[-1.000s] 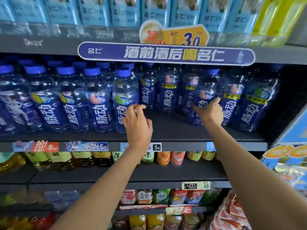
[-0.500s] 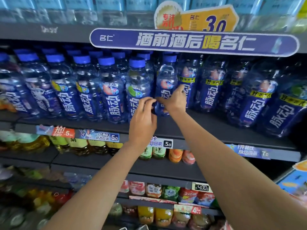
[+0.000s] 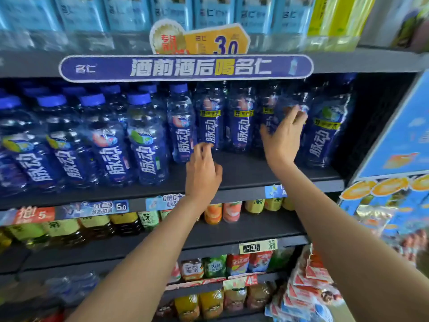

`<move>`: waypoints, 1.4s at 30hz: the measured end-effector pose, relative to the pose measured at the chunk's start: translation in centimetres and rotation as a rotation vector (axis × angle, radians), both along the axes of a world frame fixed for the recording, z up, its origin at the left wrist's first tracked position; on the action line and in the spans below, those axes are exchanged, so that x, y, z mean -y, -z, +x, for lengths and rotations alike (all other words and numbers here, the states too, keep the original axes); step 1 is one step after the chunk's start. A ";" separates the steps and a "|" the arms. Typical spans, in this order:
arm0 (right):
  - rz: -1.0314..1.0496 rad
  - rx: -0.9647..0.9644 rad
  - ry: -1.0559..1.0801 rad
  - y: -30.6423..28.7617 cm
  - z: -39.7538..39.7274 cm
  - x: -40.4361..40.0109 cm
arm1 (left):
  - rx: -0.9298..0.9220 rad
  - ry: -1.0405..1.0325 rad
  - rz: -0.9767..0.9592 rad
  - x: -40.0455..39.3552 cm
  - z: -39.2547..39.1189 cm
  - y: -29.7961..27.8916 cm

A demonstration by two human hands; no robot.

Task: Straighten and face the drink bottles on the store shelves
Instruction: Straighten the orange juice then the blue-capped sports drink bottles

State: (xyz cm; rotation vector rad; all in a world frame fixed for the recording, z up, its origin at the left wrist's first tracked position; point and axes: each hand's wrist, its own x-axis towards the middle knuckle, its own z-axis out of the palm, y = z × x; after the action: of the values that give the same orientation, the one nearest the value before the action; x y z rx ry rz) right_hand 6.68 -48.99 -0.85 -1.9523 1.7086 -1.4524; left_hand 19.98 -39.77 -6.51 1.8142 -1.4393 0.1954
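Nearest the camera, two bare forearms are seen reaching up and forward from the bottom edge. Below them, lower shelves (image 3: 232, 231) of tea and juice bottles are stacked, and snack packets (image 3: 308, 289) crowd the lower right.

The left hand (image 3: 203, 169) is held over the bare front strip of the middle shelf (image 3: 250, 169), fingers loosely curled and gripping nothing; its fingertips are just beside the base of a blue bottle (image 3: 183, 126) that stands at the right end of the forward row. Whether they touch it cannot be told.

The right hand (image 3: 282, 133) is raised higher and further right, its fingers and thumb wrapped round a blurred bottle (image 3: 284, 102) in the set-back row. That bottle is flanked closely by a labelled bottle (image 3: 241, 122) on its left and an end bottle (image 3: 325, 133) on its right, which stands just beside the dark shelf end.

On the left, the drink bottles (image 3: 92, 140) are set near the shelf lip in a tight row. On the right they are set further back, so an open strip of shelf is left in front of them. Overhead, room is limited by a purple banner (image 3: 185, 68) on the upper shelf edge. A blue display (image 3: 399, 126) closes the right side.
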 end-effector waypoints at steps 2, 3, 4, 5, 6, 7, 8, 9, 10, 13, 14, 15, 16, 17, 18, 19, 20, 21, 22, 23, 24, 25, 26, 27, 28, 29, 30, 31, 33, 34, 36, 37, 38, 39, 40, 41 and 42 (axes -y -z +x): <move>0.009 0.007 0.101 0.4 -2.4 0.4 | 0.022 0.021 0.031 0.5 -1.3 0.0; 0.056 -0.004 0.116 0.6 -3.2 0.8 | 0.019 0.021 0.037 0.7 -1.7 -0.1; 0.108 -0.037 0.107 0.7 -3.5 1.2 | 0.014 0.019 0.038 0.7 -1.9 -0.1; 0.146 -0.089 0.088 0.7 -3.7 1.5 | 0.011 0.018 0.039 0.7 -2.1 -0.2; 0.161 -0.144 0.071 0.6 -3.8 1.8 | 0.007 0.018 0.044 0.7 -2.1 -0.3; 0.168 -0.184 0.058 0.3 -3.7 2.0 | 0.004 0.016 0.047 0.7 -2.1 -0.3; 0.171 -0.203 0.056 -0.1 -3.5 2.4 | 0.000 0.010 0.046 0.6 -1.9 -0.4; 0.180 -0.211 0.067 -0.5 -3.2 2.6 | 0.000 0.002 0.045 0.4 -1.7 -0.4; 0.196 -0.206 0.086 -0.9 -3.0 2.8 | 0.006 -0.005 0.044 0.3 -1.4 -0.3; 0.245 -0.125 0.126 -2.0 -2.3 3.5 | -0.001 -0.032 0.054 0.0 -0.6 0.0; 0.254 -0.092 0.137 -2.1 -2.1 3.6 | -0.022 -0.042 0.064 -0.1 -0.5 0.1; 0.255 -0.069 0.147 -2.2 -1.9 3.7 | -0.043 -0.050 0.070 -0.2 -0.3 0.1; 0.251 -0.058 0.152 -2.1 -1.8 3.7 | -0.057 -0.052 0.070 -0.3 -0.3 0.1; 0.237 -0.061 0.153 -2.0 -1.8 3.6 | -0.060 -0.048 0.064 -0.5 -0.2 0.1; 0.224 -0.072 0.147 -1.8 -1.8 3.6 | -0.057 -0.039 0.053 -0.6 -0.2 0.0; 0.218 -0.085 0.134 -1.7 -1.8 3.6 | -0.051 -0.031 0.043 -0.6 -0.1 -0.1; 0.224 -0.094 0.117 -1.7 -1.9 3.6 | -0.046 -0.025 0.034 -0.7 0.0 -0.1; 0.239 -0.103 0.105 -1.7 -2.1 3.6 | -0.048 -0.021 0.030 -0.7 0.0 -0.2; 0.259 -0.117 0.097 -1.9 -2.2 3.7 | -0.055 -0.017 0.028 -0.7 0.1 -0.2; 0.288 -0.131 0.089 -1.9 -2.4 3.7 | -0.061 -0.011 0.029 -0.7 0.1 -0.3; 0.325 -0.136 0.078 -2.0 -2.6 3.7 | -0.067 -0.003 0.030 -0.7 0.0 -0.3; 0.360 -0.123 0.066 -2.1 -2.8 3.5 | -0.075 0.007 0.029 -0.7 0.0 -0.3; 0.379 -0.107 0.054 -2.2 -3.0 3.2 | -0.085 0.017 0.022 -0.7 -0.1 -0.2; 0.382 -0.104 0.040 -2.3 -3.0 2.9 | -0.099 0.026 0.011 -0.7 -0.1 -0.2; 0.376 -0.115 0.026 -2.3 -2.9 2.4 | -0.117 0.036 0.005 -0.6 0.0 0.0; 0.370 -0.133 0.007 -2.2 -2.7 1.9 | -0.134 0.046 0.007 -0.5 0.0 0.2; 0.361 -0.154 -0.025 -2.0 -2.2 1.3 | -0.152 0.057 0.016 -0.3 0.1 0.4; 0.359 -0.169 -0.074 -1.8 -1.6 0.7 | -0.177 0.070 0.035 -0.2 0.2 0.6; 0.352 -0.184 -0.192 -1.4 0.3 -0.4 | -0.246 0.108 0.079 0.0 0.1 0.8; 0.345 -0.192 -0.247 -1.3 1.3 -1.0 | -0.274 0.121 0.096 0.1 0.1 0.8; 0.324 -0.220 -0.327 -1.2 3.7 -1.8 | -0.306 0.115 0.105 0.4 0.4 0.6; 0.324 -0.237 -0.351 -1.2 4.7 -2.2 | -0.322 0.098 0.102 0.4 0.8 0.4; 0.329 -0.246 -0.359 -1.2 5.7 -2.5 | -0.333 0.076 0.092 0.3 1.3 0.2; 0.339 -0.245 -0.350 -1.2 6.6 -2.6 | -0.330 0.049 0.082 0.0 2.0 0.0; 0.349 -0.241 -0.331 -1.1 7.4 -2.7 | -0.307 0.017 0.059 -0.5 2.6 -0.1; 0.358 -0.237 -0.307 -1.2 7.9 -2.6 | -0.271 -0.019 0.022 -1.1 3.2 -0.3; 0.360 -0.227 -0.282 -1.3 8.2 -2.5 | -0.235 -0.056 -0.038 -2.0 3.7 -0.5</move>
State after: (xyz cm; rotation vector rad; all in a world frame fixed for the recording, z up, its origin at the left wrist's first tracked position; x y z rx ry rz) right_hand 14.92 -46.47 0.42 -2.1019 1.5613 -0.7928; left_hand 23.71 -37.81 -6.04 1.7830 -1.2137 0.0349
